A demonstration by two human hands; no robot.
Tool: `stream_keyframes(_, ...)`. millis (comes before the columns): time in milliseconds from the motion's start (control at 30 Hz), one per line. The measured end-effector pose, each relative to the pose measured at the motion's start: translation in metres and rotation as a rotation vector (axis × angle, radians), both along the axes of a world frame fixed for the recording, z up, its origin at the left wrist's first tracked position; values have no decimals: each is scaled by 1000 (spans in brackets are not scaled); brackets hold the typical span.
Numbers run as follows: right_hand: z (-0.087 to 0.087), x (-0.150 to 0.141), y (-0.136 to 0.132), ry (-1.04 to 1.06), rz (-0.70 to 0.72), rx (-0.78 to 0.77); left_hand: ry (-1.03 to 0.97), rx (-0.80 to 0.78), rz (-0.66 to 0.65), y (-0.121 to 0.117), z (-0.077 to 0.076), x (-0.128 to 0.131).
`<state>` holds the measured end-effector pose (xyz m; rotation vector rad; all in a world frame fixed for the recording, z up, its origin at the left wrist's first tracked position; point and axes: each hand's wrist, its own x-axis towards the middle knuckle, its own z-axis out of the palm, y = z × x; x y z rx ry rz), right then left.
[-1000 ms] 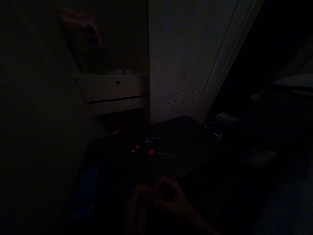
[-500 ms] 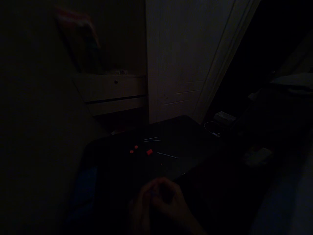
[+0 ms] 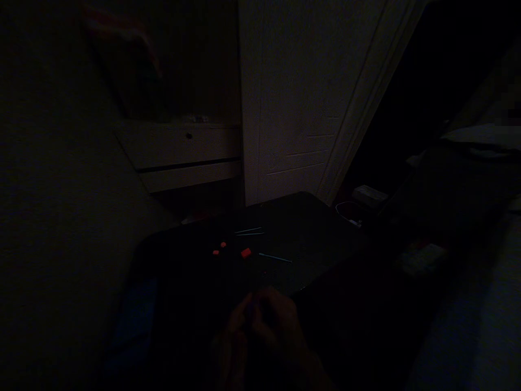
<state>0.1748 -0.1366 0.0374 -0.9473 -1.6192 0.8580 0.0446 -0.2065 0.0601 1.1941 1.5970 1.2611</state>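
Note:
The scene is very dark. My left hand (image 3: pixel 235 336) and my right hand (image 3: pixel 280 320) meet close together over the near part of a black table (image 3: pixel 309 222). Between their fingertips is a small dark purplish piece (image 3: pixel 251 308), too dim to name; both hands look closed on it. Beyond them a red block (image 3: pixel 246 253) lies on the table. Left of it are two small red pieces, one (image 3: pixel 215 252) nearer and one (image 3: pixel 223 244) farther. A thin metal rod-like tool (image 3: pixel 275 258) lies right of the block, and a tweezers-like pair of thin rods (image 3: pixel 249 232) lies behind it.
A blue-lit flat surface (image 3: pixel 134 315) is at the lower left. Behind the table stand a drawer unit (image 3: pixel 187 146) and a pale panelled door (image 3: pixel 297 108). At the right, a white box (image 3: pixel 369 194) and a pale cable (image 3: pixel 345 204) lie beyond the table's edge.
The view has shifted slightly, so everything sits a little farther left. My hands have drawn closer together, and the fingers have turned around the purplish piece. The pieces on the table have not moved.

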Motion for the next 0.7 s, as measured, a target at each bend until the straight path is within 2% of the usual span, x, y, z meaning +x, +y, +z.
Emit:
stream_keyframes(100,-1,13,11,115,-5,-168,23,40,-35,0,-1,12)
stream_keyframes(200,1,22,18,197,-74,-252,52,81,13,6,-4,14)
stream_keyframes(267,2,23,20,242,-98,-289,80,108,37,14,-9,4)
stream_keyframes(333,2,19,20,311,-93,-336,151,139,3,23,-16,-12)
stream_keyframes(467,3,5,12,476,-30,-457,235,203,-132,37,-32,-31)
stream_keyframes(600,6,-1,0,443,-32,-444,229,174,-80,37,-38,-30)
stream_keyframes(700,10,0,-7,384,-14,-406,183,162,8,37,-33,-28)
